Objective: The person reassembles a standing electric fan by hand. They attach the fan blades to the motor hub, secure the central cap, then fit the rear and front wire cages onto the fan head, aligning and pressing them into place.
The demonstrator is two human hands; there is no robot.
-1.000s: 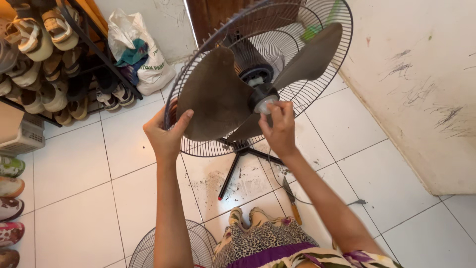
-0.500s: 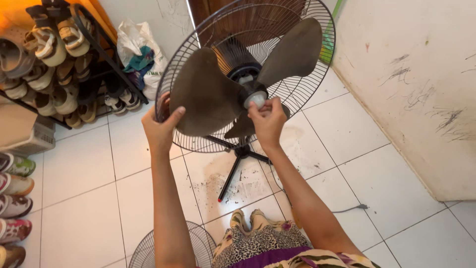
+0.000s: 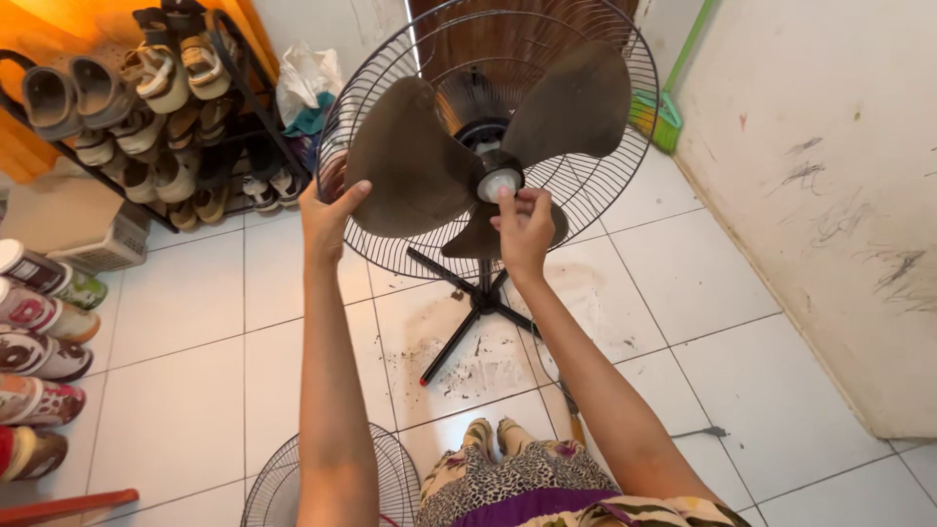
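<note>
A standing fan with its front guard off faces me, its rear wire guard [image 3: 595, 185] round and dark. Three dusty grey-brown blades [image 3: 410, 161] sit on the hub. My left hand [image 3: 327, 215] grips the outer edge of the left blade. My right hand [image 3: 522, 226] pinches the pale round cap [image 3: 498, 183] at the hub's centre with its fingertips. The fan's black cross base [image 3: 478, 303] stands on dirty white tiles.
The detached front guard [image 3: 332, 488] lies on the floor by my feet. A black shoe rack [image 3: 166, 107] full of sandals stands at left, more shoes [image 3: 39, 342] along the left edge. A scribbled wall [image 3: 830, 176] rises at right, a green dustpan [image 3: 656, 115] against it.
The view has shifted up and right, so the fan sits more central. My right hand has turned slightly on the hub cap; my left hand keeps its hold on the blade.
</note>
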